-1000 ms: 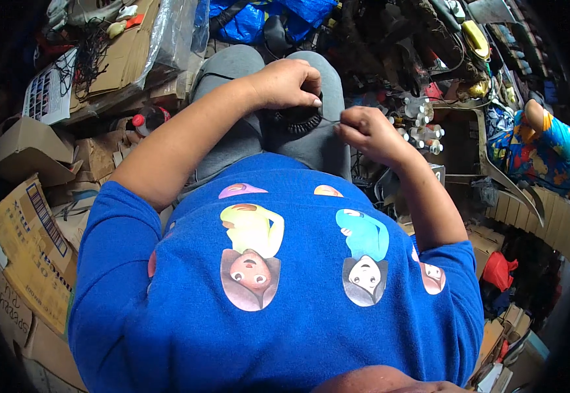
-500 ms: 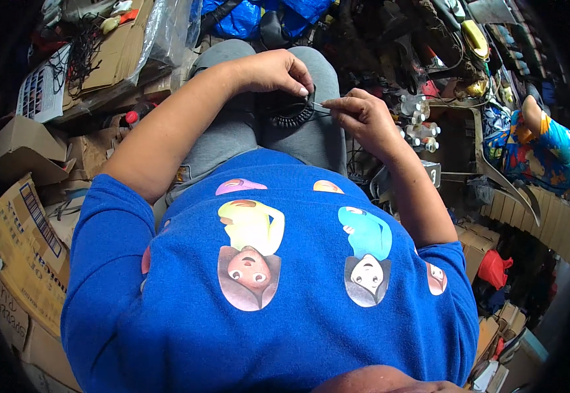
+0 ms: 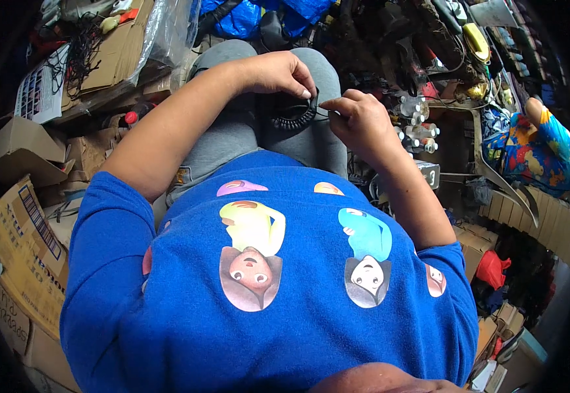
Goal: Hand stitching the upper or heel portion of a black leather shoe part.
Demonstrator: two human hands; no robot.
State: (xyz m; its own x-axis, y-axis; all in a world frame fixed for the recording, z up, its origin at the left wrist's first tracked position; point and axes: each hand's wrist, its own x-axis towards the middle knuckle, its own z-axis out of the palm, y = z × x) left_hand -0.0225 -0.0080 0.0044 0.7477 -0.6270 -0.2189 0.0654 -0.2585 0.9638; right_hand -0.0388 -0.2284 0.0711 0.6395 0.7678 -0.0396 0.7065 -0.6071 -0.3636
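Observation:
Over my lap, my left hand (image 3: pixel 284 75) is closed on the upper edge of a black ribbed ring (image 3: pixel 293 122), pinching it between thumb and fingers. Evenly spaced ridges run along the ring's lower curve; its exact kind is not clear. Close to the ring's right side is my right hand (image 3: pixel 361 119), its thumb and forefinger pinched together. The thin metal rod it holds is almost wholly hidden by the fingers and the ring. Grey trousers (image 3: pixel 223 137) cover my legs beneath the ring.
Cardboard boxes (image 3: pixel 23 154) crowd the left side, with flattened cardboard (image 3: pixel 114 62) further off. Small clear bottles (image 3: pixel 421 134) stand right of my right hand. A curved metal blade (image 3: pixel 511 193) lies further right, near a person in a colourful garment (image 3: pixel 527 154). Blue plastic (image 3: pixel 239 19) lies ahead.
My right hand has shifted slightly, and the metal rod that showed between its fingers and the ring is now mostly out of sight. My left hand keeps its hold.

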